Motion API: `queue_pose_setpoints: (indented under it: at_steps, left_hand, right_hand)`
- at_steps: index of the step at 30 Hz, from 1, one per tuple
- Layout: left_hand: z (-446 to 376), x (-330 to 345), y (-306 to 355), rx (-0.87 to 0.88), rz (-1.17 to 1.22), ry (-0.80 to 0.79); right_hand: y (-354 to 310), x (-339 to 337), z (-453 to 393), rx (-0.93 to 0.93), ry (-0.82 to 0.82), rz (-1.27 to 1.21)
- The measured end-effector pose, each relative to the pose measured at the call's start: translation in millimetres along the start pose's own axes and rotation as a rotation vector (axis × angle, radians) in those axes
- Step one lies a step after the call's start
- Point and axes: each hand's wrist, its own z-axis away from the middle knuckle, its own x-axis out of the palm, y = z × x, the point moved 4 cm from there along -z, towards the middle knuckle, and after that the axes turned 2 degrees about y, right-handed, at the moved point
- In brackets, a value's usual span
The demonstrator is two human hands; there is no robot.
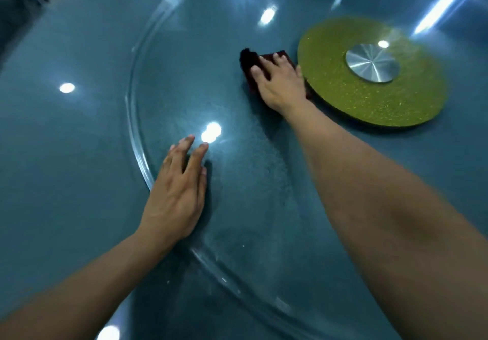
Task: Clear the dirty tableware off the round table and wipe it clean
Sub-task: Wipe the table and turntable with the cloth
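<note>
The wiping step is judged underway: a dark cloth is being pressed flat by the right hand just beside the green disc. The glass turntable on the bench is being steadied by the flat, released left hand, nearer than the disc. Sweeping outward from the disc is being called for next.

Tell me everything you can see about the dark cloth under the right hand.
The cloth is dark, maroon to nearly black, and looks soft and folded into a rough pad, with one bunched corner sticking out at its far left. It lies flat on the glass turntable, beside the green disc; whether they touch is unclear. The right hand presses on it with fingers spread and fairly straight, covering most of it. Its texture is too blurred to judge.
</note>
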Motion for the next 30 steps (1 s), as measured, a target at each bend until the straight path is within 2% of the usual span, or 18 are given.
queue_pose_setpoints:
  at_steps: [4,9,12,16,19,21,25,27,30]
  left_hand:
    - [2.1,-6.7,-7.9,-0.116,0.043,0.117]
    - [-0.2,-14.3,-13.5,-0.166,0.225,0.158]
    - [-7.7,-15.9,-21.3,-0.149,0.189,0.142]
    - [-16.4,-15.8,-22.1,-0.082,0.105,0.091]
    - [-17.9,-16.0,-11.2,0.041,0.006,0.015]
    - [-20.5,-18.5,-7.3,0.052,-0.028,-0.032]
    - [-19.6,-25.6,-0.4,-0.017,-0.009,-0.047]
    - [-7.7,-25.9,15.7,0.02,-0.008,-0.034]
    - [28.8,-12.8,63.2,0.101,0.0,-0.1]
  right_hand:
    - [-70.8,32.4,42.3,-0.208,-0.018,0.054]
    - [-55.7,33.7,173.4,-0.317,0.01,0.038]
    - [0.9,12.0,237.2,-0.223,0.018,0.057]
    - [101.7,-20.9,275.3,0.13,0.105,0.086]
    - [105.7,-20.7,278.2,0.325,0.165,0.072]
    - [60.5,-7.2,282.2,0.316,0.18,0.076]
    - [-59.6,28.8,333.7,-0.024,0.114,0.007]
    - [-66.1,30.6,362.3,-0.064,0.085,-0.009]
    - [-2.5,12.9,386.2,0.058,0.127,0.04]
